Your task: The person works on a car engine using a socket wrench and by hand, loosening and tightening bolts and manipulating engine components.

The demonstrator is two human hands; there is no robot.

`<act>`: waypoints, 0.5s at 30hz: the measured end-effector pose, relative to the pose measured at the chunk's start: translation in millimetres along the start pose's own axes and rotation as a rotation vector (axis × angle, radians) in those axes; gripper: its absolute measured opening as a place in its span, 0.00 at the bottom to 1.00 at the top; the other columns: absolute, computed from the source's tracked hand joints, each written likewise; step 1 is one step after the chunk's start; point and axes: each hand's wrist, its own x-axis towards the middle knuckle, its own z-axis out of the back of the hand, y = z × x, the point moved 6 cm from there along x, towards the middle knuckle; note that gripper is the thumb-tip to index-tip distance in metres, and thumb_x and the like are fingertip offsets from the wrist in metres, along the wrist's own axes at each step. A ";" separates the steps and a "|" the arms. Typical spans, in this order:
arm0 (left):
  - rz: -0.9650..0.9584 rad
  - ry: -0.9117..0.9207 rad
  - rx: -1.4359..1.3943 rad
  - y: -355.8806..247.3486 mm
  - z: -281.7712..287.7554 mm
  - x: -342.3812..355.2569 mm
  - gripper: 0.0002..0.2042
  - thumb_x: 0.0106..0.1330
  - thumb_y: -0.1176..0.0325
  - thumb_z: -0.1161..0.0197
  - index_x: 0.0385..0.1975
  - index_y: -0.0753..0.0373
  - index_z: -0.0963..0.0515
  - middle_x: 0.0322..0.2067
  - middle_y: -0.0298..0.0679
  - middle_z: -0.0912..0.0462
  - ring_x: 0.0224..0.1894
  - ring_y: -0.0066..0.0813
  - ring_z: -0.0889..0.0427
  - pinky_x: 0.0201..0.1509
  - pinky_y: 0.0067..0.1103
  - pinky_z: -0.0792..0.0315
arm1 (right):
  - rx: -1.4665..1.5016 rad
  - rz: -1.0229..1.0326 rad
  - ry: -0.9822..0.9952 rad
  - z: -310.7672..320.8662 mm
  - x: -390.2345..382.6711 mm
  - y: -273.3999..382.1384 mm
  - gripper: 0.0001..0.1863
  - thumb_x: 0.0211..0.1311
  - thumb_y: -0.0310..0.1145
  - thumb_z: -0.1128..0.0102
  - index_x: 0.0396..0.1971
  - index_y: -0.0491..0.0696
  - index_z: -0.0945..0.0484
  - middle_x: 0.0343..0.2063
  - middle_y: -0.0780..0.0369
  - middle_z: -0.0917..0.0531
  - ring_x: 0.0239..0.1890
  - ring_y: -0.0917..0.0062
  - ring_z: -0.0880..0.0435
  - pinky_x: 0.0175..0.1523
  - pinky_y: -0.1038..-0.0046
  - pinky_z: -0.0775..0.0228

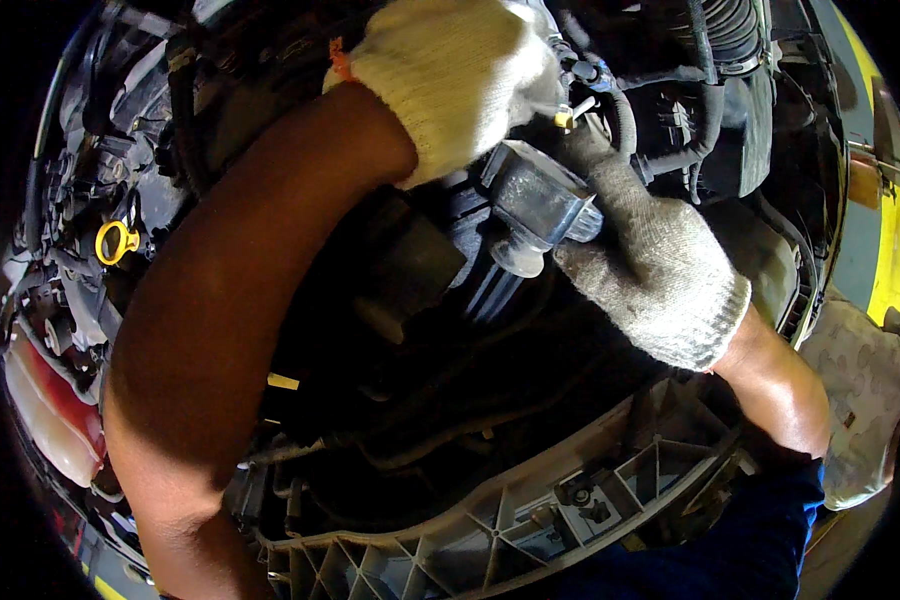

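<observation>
My left hand [455, 80], in a white knitted work glove, reaches over the engine bay from the left. Its fingers are bent in toward the right hand; their tips and whatever they grip are hidden by glare and shadow. My right hand [660, 260], in a greyish knitted glove, comes from the right. Its thumb and fingers lie around the right end of a grey box-shaped part [540, 195] with a round stub underneath. Just above the right fingertips, between the two hands, shows a small yellow piece [564, 119] with a pale pin.
A ribbed front crossmember [495, 540] curves along the near side. Black hoses [710, 110] and a ribbed air duct [725, 35] run at the upper right. A yellow ring-handled cap [116, 242] and a red-and-clear lamp [55, 410] are on the left. Deep shadow fills the middle.
</observation>
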 end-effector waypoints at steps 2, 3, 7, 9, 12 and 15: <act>0.012 0.000 0.026 -4.3 3.7 4.2 0.05 0.51 0.71 0.34 0.27 0.62 0.16 0.33 0.40 0.18 0.43 0.42 0.21 0.44 0.32 0.26 | 0.027 0.043 0.029 -6.0 -1.3 -2.1 0.24 0.61 0.36 0.40 0.53 0.41 0.34 0.17 0.50 0.22 0.22 0.52 0.20 0.28 0.54 0.29; 0.017 0.001 0.038 -6.5 5.1 6.8 0.05 0.51 0.70 0.33 0.27 0.62 0.16 0.34 0.40 0.18 0.44 0.42 0.21 0.45 0.33 0.26 | -0.088 0.018 0.020 -1.0 0.1 4.4 0.18 0.62 0.39 0.40 0.44 0.42 0.32 0.17 0.50 0.22 0.22 0.52 0.20 0.27 0.54 0.29; 0.025 0.005 0.163 -7.6 4.1 4.1 0.07 0.53 0.68 0.33 0.31 0.58 0.16 0.41 0.40 0.18 0.50 0.43 0.24 0.56 0.38 0.32 | -0.172 0.030 -0.021 -1.5 -2.5 7.3 0.20 0.62 0.42 0.40 0.41 0.41 0.31 0.16 0.50 0.22 0.21 0.52 0.20 0.26 0.54 0.28; 0.035 0.064 0.251 -7.4 0.3 0.3 0.09 0.53 0.68 0.34 0.35 0.54 0.16 0.42 0.38 0.20 0.50 0.42 0.23 0.54 0.37 0.30 | -0.215 0.045 -0.018 -2.9 -2.5 4.8 0.20 0.62 0.43 0.41 0.40 0.40 0.30 0.16 0.50 0.22 0.21 0.53 0.20 0.26 0.55 0.28; 0.104 0.061 0.269 -7.2 0.7 1.6 0.07 0.54 0.64 0.33 0.31 0.55 0.17 0.40 0.35 0.21 0.51 0.40 0.25 0.55 0.38 0.33 | -0.264 0.052 0.013 -2.8 -1.2 2.8 0.21 0.62 0.44 0.41 0.39 0.38 0.29 0.18 0.50 0.21 0.23 0.53 0.19 0.28 0.55 0.26; 0.082 0.148 0.219 -6.3 -2.1 9.7 0.07 0.55 0.63 0.33 0.30 0.56 0.18 0.39 0.36 0.22 0.51 0.41 0.25 0.55 0.40 0.33 | -0.276 0.029 0.058 -1.9 -1.8 1.4 0.22 0.62 0.45 0.42 0.39 0.38 0.29 0.20 0.50 0.19 0.25 0.53 0.18 0.32 0.55 0.25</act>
